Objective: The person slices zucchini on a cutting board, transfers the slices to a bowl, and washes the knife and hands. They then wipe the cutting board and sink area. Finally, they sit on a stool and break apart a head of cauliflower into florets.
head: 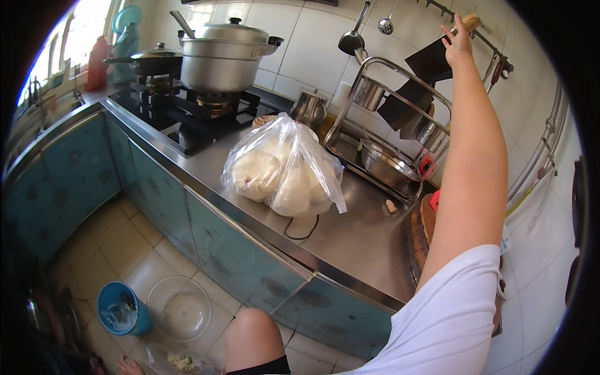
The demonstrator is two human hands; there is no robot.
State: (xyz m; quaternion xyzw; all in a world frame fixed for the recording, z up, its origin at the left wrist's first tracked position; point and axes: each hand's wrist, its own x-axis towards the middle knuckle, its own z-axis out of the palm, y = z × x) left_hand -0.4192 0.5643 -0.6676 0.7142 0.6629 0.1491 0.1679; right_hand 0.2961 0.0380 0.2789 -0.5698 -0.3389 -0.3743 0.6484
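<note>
My right arm reaches up to the wall, where my right hand (458, 44) touches the wooden handle (468, 22) of a cleaver with a dark, broad blade (429, 60). Its fingers look extended; whether they grip the handle is unclear. Low at the picture's edge, my left hand (130, 366) is partly cut off, beside a clear plastic bag of food (180, 362). In front of me on the steel counter (370, 243) stands a clear plastic bag (283, 176) of pale, dough-like pieces. A second dark blade (407, 104) leans in the metal rack.
A large lidded pot (218, 61) and a lidded pan (157, 54) stand on the gas stove (180, 126). The rack (398, 77) holds a steel bowl (386, 161). Round wooden boards (422, 225) stand by my arm. A blue bin (123, 309) and clear basin (179, 307) are on the floor.
</note>
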